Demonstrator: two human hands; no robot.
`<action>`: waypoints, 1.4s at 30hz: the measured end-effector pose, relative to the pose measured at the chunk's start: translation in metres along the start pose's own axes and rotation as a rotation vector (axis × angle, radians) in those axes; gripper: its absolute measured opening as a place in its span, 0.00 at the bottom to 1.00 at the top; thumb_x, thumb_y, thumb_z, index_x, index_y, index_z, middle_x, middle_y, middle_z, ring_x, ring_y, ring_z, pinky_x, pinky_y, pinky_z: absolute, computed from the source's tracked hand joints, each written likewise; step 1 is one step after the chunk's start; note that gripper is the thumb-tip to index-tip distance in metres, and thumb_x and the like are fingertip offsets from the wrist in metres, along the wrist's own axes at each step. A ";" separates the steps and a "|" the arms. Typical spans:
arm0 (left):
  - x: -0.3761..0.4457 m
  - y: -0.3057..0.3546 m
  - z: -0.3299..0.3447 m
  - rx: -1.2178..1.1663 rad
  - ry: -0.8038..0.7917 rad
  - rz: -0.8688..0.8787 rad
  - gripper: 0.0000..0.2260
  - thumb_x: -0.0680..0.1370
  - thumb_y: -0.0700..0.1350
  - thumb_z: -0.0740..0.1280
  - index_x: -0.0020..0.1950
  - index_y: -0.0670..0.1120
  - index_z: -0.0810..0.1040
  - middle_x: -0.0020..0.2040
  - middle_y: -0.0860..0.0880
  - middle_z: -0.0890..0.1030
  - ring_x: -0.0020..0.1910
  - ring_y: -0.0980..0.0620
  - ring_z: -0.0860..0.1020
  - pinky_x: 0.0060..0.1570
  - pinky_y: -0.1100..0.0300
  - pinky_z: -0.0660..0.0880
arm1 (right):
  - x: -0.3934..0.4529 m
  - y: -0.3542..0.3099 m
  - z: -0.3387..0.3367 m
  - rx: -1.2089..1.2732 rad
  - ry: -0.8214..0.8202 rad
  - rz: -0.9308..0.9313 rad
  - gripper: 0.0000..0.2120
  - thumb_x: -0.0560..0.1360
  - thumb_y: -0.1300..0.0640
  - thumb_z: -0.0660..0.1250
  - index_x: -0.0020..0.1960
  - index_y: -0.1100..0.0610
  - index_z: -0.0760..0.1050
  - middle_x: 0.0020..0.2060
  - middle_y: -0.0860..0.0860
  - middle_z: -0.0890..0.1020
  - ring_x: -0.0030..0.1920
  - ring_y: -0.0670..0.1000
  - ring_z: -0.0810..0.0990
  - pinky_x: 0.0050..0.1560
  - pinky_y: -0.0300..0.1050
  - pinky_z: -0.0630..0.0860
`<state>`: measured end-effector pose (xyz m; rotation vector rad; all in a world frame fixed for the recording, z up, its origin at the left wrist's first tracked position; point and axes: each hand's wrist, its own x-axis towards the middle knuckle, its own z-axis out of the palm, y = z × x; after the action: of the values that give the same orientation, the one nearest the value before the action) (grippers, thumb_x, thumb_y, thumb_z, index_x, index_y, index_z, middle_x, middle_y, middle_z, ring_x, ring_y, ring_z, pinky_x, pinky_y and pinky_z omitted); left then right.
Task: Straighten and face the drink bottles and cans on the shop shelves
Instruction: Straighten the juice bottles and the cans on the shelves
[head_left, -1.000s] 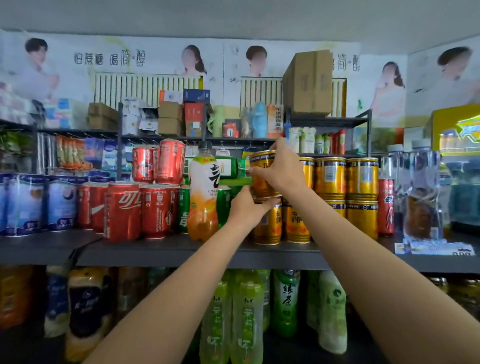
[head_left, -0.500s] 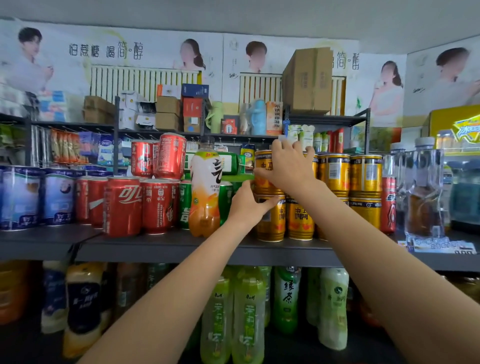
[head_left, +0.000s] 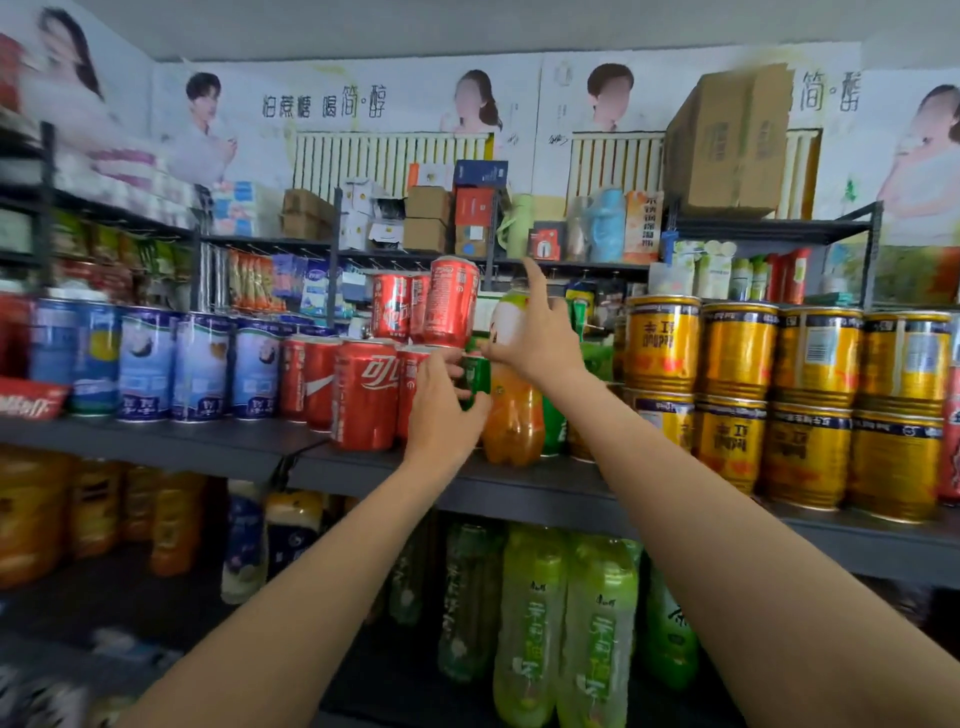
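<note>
Background of the shop interior. A large brown cardboard box (head_left: 727, 145) sits on the top right rack. Smaller cartons (head_left: 426, 218) and a red box (head_left: 474, 207) are stacked on the upper shelf at centre, near a light blue flask (head_left: 605, 224). Hanging snack packets (head_left: 254, 280) fill the rack at left. Wall posters (head_left: 322, 109) showing people and Chinese lettering line the wall above.

Red cans (head_left: 364, 395), yellow cans (head_left: 737, 353), orange bottle (head_left: 511, 415).
</note>
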<state>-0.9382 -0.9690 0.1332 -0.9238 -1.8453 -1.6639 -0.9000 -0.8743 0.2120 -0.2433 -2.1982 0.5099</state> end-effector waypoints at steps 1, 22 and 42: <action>-0.001 -0.003 -0.004 -0.041 -0.090 -0.010 0.22 0.74 0.38 0.68 0.65 0.47 0.65 0.58 0.47 0.71 0.45 0.56 0.75 0.44 0.63 0.75 | 0.000 0.002 0.003 0.036 0.034 0.011 0.53 0.68 0.52 0.76 0.76 0.48 0.39 0.69 0.61 0.65 0.64 0.59 0.71 0.60 0.50 0.71; -0.080 -0.035 -0.315 -0.316 -0.414 -0.385 0.16 0.71 0.38 0.70 0.56 0.49 0.75 0.43 0.56 0.84 0.43 0.58 0.82 0.45 0.62 0.77 | -0.156 -0.239 0.101 0.542 -0.363 -0.057 0.18 0.70 0.49 0.73 0.54 0.54 0.72 0.45 0.45 0.76 0.46 0.45 0.74 0.46 0.36 0.70; -0.182 -0.234 -0.429 -0.003 -0.575 -0.769 0.32 0.69 0.37 0.74 0.64 0.56 0.61 0.55 0.59 0.72 0.56 0.56 0.73 0.50 0.65 0.73 | -0.259 -0.246 0.331 0.476 -0.975 0.349 0.23 0.67 0.49 0.76 0.59 0.52 0.74 0.52 0.49 0.79 0.49 0.50 0.80 0.34 0.42 0.81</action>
<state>-1.0305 -1.4284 -0.0952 -0.7898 -2.8515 -1.9399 -0.9961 -1.2756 -0.0472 -0.1241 -2.8521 1.5826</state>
